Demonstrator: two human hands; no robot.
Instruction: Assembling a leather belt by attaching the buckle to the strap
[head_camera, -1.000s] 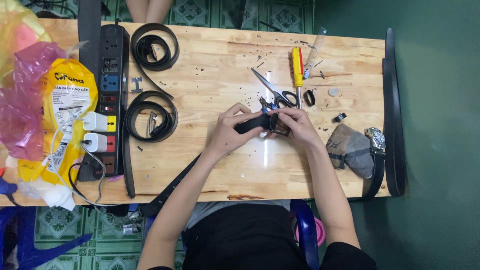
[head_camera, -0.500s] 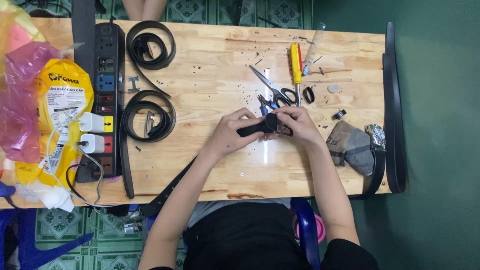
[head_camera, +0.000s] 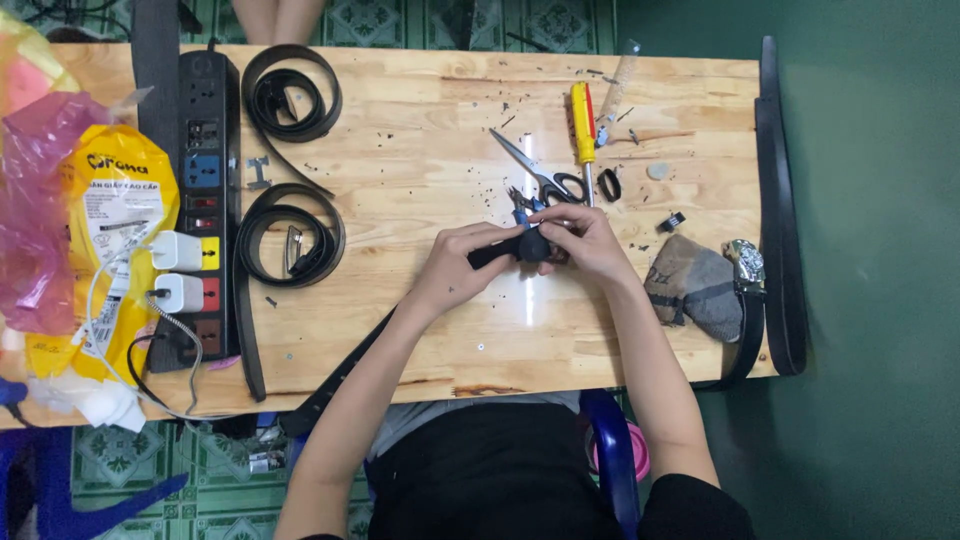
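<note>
Over the middle of a wooden table (head_camera: 420, 150), my left hand (head_camera: 455, 272) grips a black belt strap (head_camera: 497, 252) that trails off the near edge past my left arm. My right hand (head_camera: 583, 240) pinches the strap's folded end, where a dark lump shows between the fingers. Both hands meet at that end. Just beyond them lie small pliers with blue handles (head_camera: 520, 203), a pair of scissors (head_camera: 540, 175) and a yellow-handled screwdriver (head_camera: 583, 125).
Two coiled black belts (head_camera: 290, 95) (head_camera: 285, 240) lie at left beside a black power strip (head_camera: 200, 190) with white chargers. Yellow and pink plastic bags (head_camera: 95, 200) sit far left. A grey cloth pouch (head_camera: 700, 290) and another belt (head_camera: 775, 200) are at the right edge.
My hands have shifted slightly on the strap end; my right fingers have closed more over it. Nothing else on the table has moved.
</note>
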